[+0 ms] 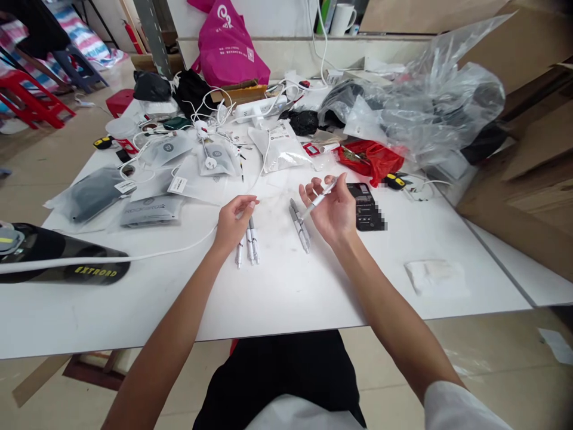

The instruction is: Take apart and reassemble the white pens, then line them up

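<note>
In the head view my right hand [333,209] is turned palm up and pinches a white pen [319,199] between thumb and fingers. Just left of it, a few grey pens [299,226] lie side by side on the white table. My left hand [235,224] hovers over or rests on another small row of white pens [249,248] and hides their upper ends. Its thumb and fingers are drawn together; whether anything is between them cannot be made out.
A black bottle [67,254] lies at the left, a white cable [170,255] crossing over it. Packaged pouches [152,212] and tangled cables fill the back left. Behind my right hand are a red bag [373,160] and a black card [369,209]. A folded white cloth or tissue [432,276] lies right.
</note>
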Available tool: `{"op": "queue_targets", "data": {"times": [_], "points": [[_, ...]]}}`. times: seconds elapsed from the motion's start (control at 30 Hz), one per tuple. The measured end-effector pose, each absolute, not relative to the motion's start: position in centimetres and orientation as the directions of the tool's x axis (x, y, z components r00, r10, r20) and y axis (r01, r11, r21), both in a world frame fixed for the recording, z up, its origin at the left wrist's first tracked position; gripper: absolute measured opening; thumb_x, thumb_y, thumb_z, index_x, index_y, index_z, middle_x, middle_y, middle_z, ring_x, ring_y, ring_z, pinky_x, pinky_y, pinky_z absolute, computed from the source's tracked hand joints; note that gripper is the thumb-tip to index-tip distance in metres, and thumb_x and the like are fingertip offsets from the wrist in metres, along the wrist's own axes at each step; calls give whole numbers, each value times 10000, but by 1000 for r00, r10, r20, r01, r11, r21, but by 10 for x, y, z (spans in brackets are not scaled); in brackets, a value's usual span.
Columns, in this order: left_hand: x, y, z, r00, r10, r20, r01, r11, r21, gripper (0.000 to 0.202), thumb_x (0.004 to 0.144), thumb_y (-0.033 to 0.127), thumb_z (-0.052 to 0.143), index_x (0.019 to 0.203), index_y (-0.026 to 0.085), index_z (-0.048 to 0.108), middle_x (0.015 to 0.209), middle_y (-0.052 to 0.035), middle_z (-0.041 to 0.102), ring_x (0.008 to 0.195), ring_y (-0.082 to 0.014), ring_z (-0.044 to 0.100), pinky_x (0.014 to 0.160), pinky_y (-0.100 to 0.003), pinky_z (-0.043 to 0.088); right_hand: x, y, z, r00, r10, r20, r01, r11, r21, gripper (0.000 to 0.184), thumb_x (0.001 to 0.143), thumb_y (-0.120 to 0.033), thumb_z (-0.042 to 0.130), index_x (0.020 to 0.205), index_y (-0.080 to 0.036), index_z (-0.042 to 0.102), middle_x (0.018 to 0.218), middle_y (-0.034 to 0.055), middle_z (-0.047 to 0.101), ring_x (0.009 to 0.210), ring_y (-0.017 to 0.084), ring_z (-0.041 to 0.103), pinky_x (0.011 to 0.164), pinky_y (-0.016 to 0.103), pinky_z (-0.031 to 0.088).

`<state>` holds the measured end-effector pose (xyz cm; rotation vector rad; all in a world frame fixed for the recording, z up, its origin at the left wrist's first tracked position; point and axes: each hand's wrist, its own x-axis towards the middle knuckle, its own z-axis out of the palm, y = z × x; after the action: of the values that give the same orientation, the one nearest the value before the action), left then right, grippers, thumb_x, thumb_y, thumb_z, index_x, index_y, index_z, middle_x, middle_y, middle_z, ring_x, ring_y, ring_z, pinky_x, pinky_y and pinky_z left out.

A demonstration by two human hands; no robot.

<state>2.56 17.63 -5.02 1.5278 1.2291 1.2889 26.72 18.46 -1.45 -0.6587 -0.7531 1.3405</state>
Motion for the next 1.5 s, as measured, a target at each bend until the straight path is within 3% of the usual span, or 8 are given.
{"op": "queue_targets", "data": {"times": [0.13,0.27,0.43,0.57,0.7,0.87,1.1,1.5], "points": [[20,180,-56,59,956,288,318,-291,902,226,1033,321,600,1167,204,740,1207,-95,804,1194,-242,732,1116,-397,522,256,183,-21,91,983,162,-357,184,-916,518,961,-815,546,943,-299,573,773,-26,534,670,151,574,644,294,546],[8,186,-63,142,923,357,548,-374,748,318,1068,251,465,1270,198,706,1346,-111,750,1308,-267,666,1178,-453,472,247,175,-30,2,920,391,5,391,-920,416,1008,-696,596,1036,-283,639,859,8,616,744,169,625,717,333,552],[2,189,-69,154,929,338,639,-354,682,407,1109,279,367,1380,173,652,1413,-134,710,1348,-273,641,1192,-468,470,240,159,-47,-476,721,504,435,690,-578,241,1098,-423,530,1162,-240,672,1080,102,658,889,216,635,819,381,525],[6,186,-67,190,923,335,655,-374,657,416,1127,335,374,1394,181,654,1401,-125,722,1335,-269,658,1184,-455,487,231,151,-57,-696,578,426,448,813,-371,188,1059,-331,549,1135,-195,654,1052,113,655,879,229,602,822,384,477],[10,180,-63,253,910,330,612,-414,674,398,1118,379,455,1391,205,685,1447,-105,714,1410,-257,634,1216,-444,485,225,145,-52,-782,503,368,403,859,-316,307,980,-434,651,1140,-171,640,1037,116,666,923,266,596,859,418,445],[15,177,-64,339,883,325,523,-464,715,320,1075,378,565,1239,214,787,1432,-91,731,1432,-250,632,1255,-443,480,235,149,-38,-734,589,339,482,803,-351,301,1000,-460,572,1101,-179,613,980,94,693,880,249,608,868,386,426],[24,171,-67,358,880,313,485,-461,743,327,1053,339,578,1294,241,777,1449,-62,720,1433,-248,632,1282,-463,465,266,168,-26,-409,905,115,904,419,-85,217,934,-388,597,908,-187,674,856,114,743,745,261,642,694,367,322],[39,162,-72,289,901,323,492,-430,757,375,1028,205,529,1352,240,715,1467,-96,702,1402,-280,644,1240,-512,487,269,167,-28,-293,955,49,954,296,-50,199,886,-352,659,786,-185,702,763,146,750,685,290,681,649,353,317]]}}
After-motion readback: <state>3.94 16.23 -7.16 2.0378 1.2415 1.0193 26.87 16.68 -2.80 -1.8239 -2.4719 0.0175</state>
